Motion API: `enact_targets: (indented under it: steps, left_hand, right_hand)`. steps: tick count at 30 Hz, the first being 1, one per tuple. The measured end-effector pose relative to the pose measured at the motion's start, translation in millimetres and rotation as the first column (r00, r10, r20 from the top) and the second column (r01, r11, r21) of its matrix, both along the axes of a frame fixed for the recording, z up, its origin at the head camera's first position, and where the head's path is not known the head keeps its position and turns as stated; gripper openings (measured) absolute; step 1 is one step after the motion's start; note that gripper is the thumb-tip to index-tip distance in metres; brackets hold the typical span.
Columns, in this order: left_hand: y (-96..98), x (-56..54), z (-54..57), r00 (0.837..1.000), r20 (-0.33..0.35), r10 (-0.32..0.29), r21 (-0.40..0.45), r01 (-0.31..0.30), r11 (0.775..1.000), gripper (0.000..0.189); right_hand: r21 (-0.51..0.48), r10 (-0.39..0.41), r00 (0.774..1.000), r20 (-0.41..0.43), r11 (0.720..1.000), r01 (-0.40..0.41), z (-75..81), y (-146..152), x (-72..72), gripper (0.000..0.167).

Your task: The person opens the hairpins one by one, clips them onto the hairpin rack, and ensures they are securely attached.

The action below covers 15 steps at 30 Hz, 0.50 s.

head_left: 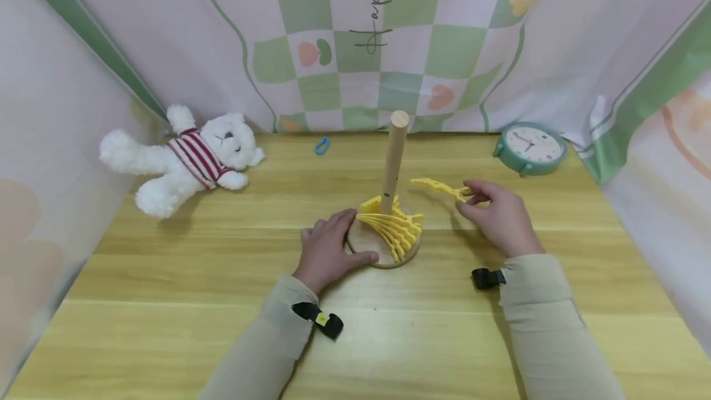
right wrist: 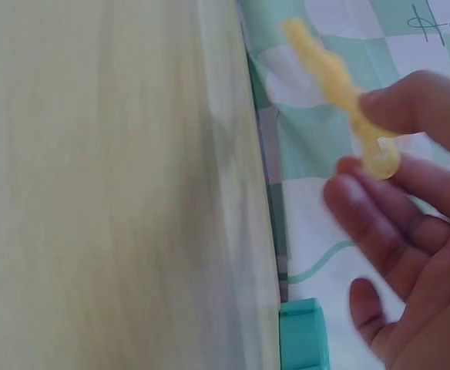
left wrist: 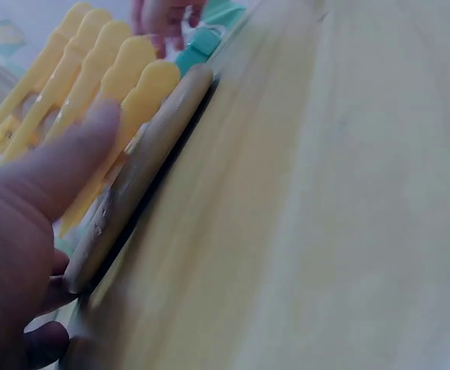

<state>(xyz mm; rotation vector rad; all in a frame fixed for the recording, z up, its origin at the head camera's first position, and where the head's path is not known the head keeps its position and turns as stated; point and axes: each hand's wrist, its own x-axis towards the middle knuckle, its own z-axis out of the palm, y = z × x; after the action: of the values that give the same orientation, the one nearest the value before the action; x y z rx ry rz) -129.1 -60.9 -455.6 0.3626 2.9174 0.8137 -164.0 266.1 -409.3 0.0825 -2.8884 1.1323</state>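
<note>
A wooden stand has a round base (head_left: 363, 241) and an upright wooden post (head_left: 394, 162). Around the post's foot fan several slim yellow plastic pieces (head_left: 391, 232), their knobbed ends toward the front right; some show close up in the left wrist view. My left hand (head_left: 330, 252) holds the left side of the base between spread thumb and fingers. Right of the post, above the table, my right hand (head_left: 497, 215) pinches one yellow plastic piece (head_left: 439, 186) by its end. That piece points left, toward the post, apart from it; in the right wrist view its held end looks rounded.
A white teddy bear (head_left: 194, 153) in a striped shirt lies at the back left. A small blue ring (head_left: 322, 145) is near the back edge. At the back right stands a green clock (head_left: 530, 148). A patterned curtain (head_left: 344, 11) hangs behind the wooden table (head_left: 222, 276).
</note>
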Motion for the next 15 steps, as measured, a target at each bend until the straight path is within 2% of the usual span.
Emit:
enact_targets:
  steps: [4,8,15]
  left_hand:
    - [1.8,0.6,0.0,1.000,0.004,0.018,0.015,-0.018,1.000,0.102]
    - [0.9,-0.1,-0.7,1.000,0.010,0.003,0.017,-0.004,1.000,0.101]
    - [-0.6,-0.6,1.0,0.999,0.029,-0.018,0.018,0.017,1.000,0.099]
  right_hand:
    - [-0.054,-0.018,0.993,-0.118,0.998,0.012,1.6,-4,0.7,0.046]
    - [-0.057,-0.001,0.984,-0.179,0.998,-0.009,6.3,-3,3.6,0.036]
    - [-0.135,0.067,0.990,-0.124,0.987,-0.084,20.6,3,11.4,0.024]
